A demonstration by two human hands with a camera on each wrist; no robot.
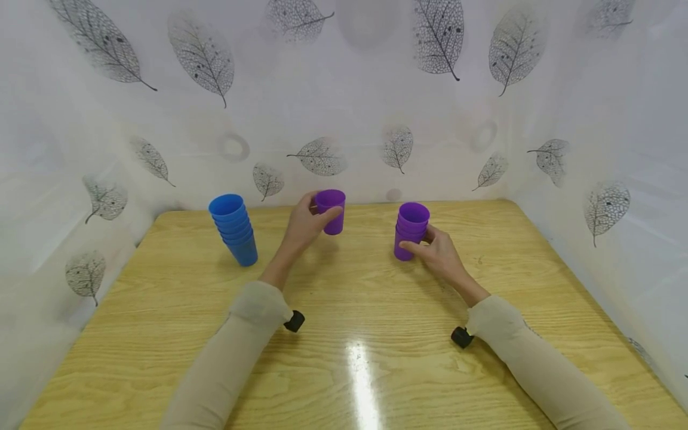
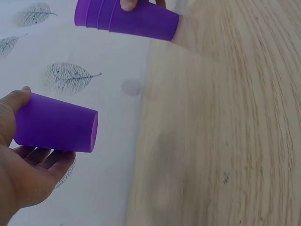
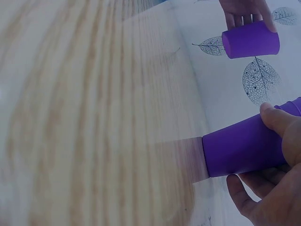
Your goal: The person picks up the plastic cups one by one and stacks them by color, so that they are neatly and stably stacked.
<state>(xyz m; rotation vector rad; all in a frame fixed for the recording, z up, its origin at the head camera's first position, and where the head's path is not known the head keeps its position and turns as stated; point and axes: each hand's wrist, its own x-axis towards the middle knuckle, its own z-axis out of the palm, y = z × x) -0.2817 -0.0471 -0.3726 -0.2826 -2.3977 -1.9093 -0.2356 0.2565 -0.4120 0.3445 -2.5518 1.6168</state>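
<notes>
My left hand [image 1: 304, 224] holds a single purple plastic cup [image 1: 335, 224] upright near the back of the table. In the left wrist view the underside of this cup [image 2: 59, 123] shows raised off the wood, thumb on one side and fingers on the other. To the right, my right hand [image 1: 443, 257] grips a short nested stack of purple cups [image 1: 412, 228], mouths up. The right wrist view shows the thumb and fingers around the stack's lower cup [image 3: 244, 146], its base at the tabletop. At the left stands a taller stack of nested blue cups [image 1: 235, 232], untouched and leaning slightly.
All of this is on a light wood-grain table [image 1: 322, 370] with rounded back corners. A white curtain with grey leaf prints [image 1: 344, 89] hangs close behind the table and along both sides. Small black devices [image 1: 294, 321] sit at both wrists.
</notes>
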